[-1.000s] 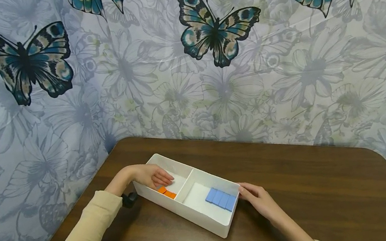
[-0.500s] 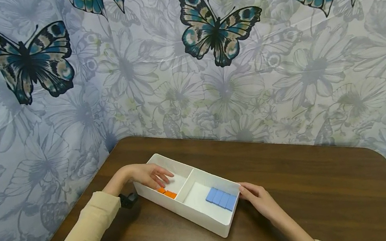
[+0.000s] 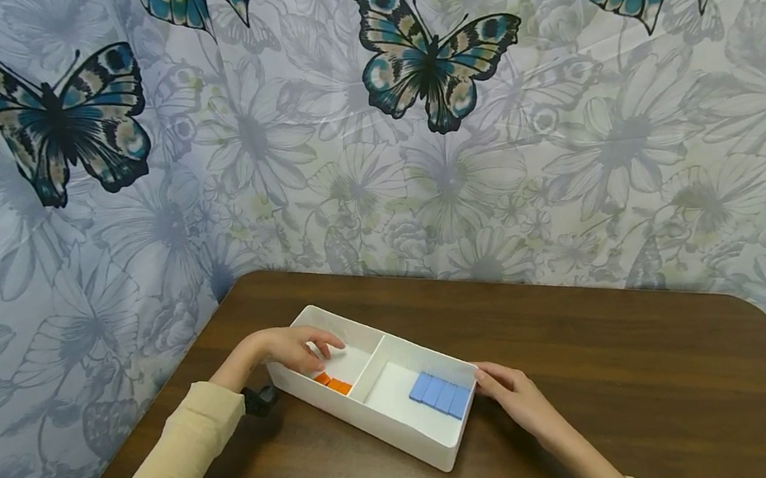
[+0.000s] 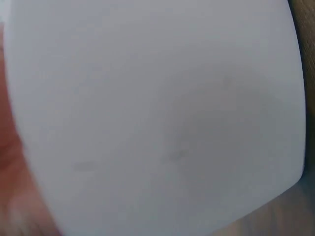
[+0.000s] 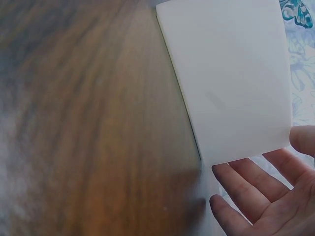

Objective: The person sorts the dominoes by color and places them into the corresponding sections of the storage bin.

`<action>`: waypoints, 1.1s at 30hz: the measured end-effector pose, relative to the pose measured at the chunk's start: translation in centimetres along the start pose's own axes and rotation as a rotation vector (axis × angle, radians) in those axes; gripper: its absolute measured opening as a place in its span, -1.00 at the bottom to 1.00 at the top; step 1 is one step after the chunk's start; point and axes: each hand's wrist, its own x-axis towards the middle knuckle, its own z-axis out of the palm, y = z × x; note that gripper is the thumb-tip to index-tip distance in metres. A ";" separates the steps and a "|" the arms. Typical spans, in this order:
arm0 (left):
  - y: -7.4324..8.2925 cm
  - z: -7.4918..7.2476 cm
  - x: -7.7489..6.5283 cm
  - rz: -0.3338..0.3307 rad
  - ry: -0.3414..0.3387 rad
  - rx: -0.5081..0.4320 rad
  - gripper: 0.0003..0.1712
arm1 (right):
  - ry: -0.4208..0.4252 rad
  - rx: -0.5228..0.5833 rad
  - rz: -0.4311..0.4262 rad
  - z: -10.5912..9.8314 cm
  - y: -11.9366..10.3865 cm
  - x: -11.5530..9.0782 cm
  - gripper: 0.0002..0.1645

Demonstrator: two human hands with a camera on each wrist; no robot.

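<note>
A white two-compartment box (image 3: 398, 429) stands slantwise on the table. My left hand (image 3: 291, 347) reaches over its left wall into the left compartment. Its fingers are spread, the lower tips close over the orange tiles (image 3: 338, 385), and the forefinger is stretched out toward the divider. The left wrist view is filled by the box's outer wall (image 4: 157, 98), with part of the hand at the left edge. My right hand (image 3: 514, 394) holds the box's far right corner, thumb at the rim, fingers (image 5: 246, 189) along the side. Several blue tiles (image 3: 439, 395) lie in a row in the right compartment.
The brown wooden table (image 3: 600, 372) extends around the box. Behind it hangs a floral cloth (image 3: 307, 142) printed with large butterflies. A white divider (image 3: 369, 366) separates the two compartments. A black wrist strap (image 3: 260, 400) sits beside the left sleeve, close to the box's left wall.
The left hand's fingers have spread apart and drawn back slightly to the left, the forefinger lifting away from the others. The right hand, box and blue tiles have stayed in place.
</note>
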 end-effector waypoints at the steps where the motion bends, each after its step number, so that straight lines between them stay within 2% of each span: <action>1: 0.1 0.1 0.0 -0.020 0.021 0.044 -0.48 | -0.001 0.000 -0.003 0.0 0.0 0.0 -0.54; 5: 1.1 0.5 -0.3 -0.104 0.087 0.263 -0.59 | -0.007 0.004 -0.006 -0.1 0.1 0.0 -0.53; 8: 1.6 0.5 -0.4 -0.128 0.093 0.297 -0.63 | -0.010 0.003 -0.009 -0.2 0.1 0.0 -0.53; 9: 1.7 0.5 -0.4 -0.120 0.089 0.289 -0.64 | -0.011 0.001 -0.008 -0.2 0.1 0.1 -0.52; 14: 1.0 0.1 -0.5 -0.095 0.050 0.093 -0.66 | -0.024 -0.032 -0.084 -0.3 0.3 0.0 -0.51; 18: 0.7 -0.3 -0.4 -0.114 0.009 -0.006 -0.66 | -0.034 -0.019 -0.115 -0.3 0.3 -0.1 -0.53; 22: 0.6 -0.7 -0.3 -0.133 -0.031 -0.061 -0.61 | -0.039 0.007 -0.067 -0.2 0.1 0.0 -0.50; 27: 0.4 -0.9 -0.3 -0.152 -0.037 -0.122 -0.59 | -0.033 0.018 -0.020 -0.1 0.0 0.0 -0.52; 33: 0.1 -0.9 -0.3 -0.105 -0.071 -0.123 -0.61 | -0.043 0.011 -0.030 -0.2 0.2 0.0 -0.51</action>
